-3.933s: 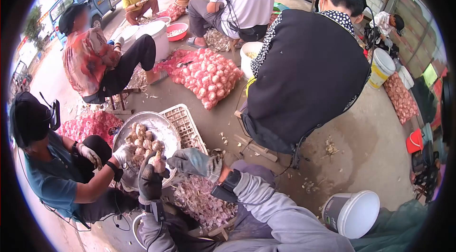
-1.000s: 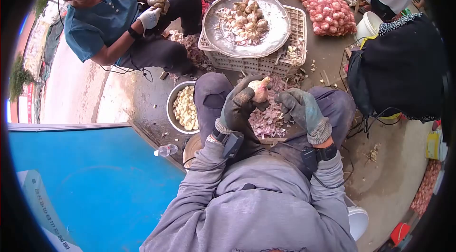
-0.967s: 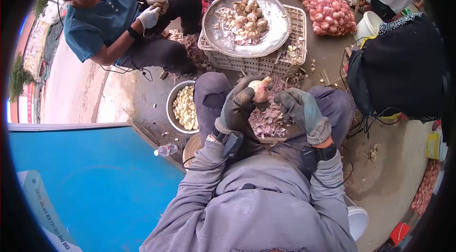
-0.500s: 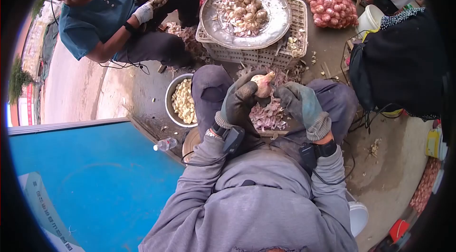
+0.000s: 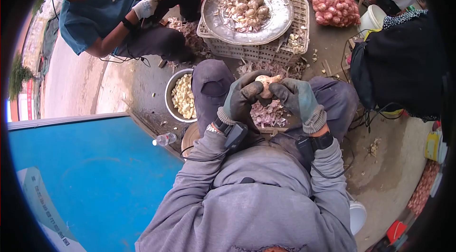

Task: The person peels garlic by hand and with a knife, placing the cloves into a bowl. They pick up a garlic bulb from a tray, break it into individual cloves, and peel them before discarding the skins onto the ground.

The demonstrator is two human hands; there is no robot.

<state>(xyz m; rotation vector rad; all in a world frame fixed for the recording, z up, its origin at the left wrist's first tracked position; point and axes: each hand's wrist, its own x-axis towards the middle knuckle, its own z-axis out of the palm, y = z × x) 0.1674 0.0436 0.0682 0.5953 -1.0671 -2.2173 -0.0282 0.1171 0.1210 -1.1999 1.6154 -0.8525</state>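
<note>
Between my two gloved hands is a pale pinkish garlic bulb (image 5: 267, 84), held above my lap. My left hand (image 5: 243, 96), in a dark grey and teal glove, wraps round its left side. The fingers of my right hand (image 5: 298, 98), gloved the same way, close on its right side. Below the hands lies a heap of purple-white garlic skins (image 5: 269, 114). Beyond them a round metal tray (image 5: 282, 21) holds several bulbs (image 5: 251, 2) and loose skins.
A plastic crate (image 5: 299, 38) supports the tray. At left are a metal bowl of peeled cloves (image 5: 183, 96), a bottle (image 5: 164, 139) and a blue board (image 5: 95, 176). A person (image 5: 92, 12) sits upper left. A red net sack (image 5: 327, 0) and dark cloth (image 5: 399, 62) lie right.
My right hand has moved left and up onto the bulb, where it was apart from it before. The bulb has tipped, its stem now pointing more to the right.
</note>
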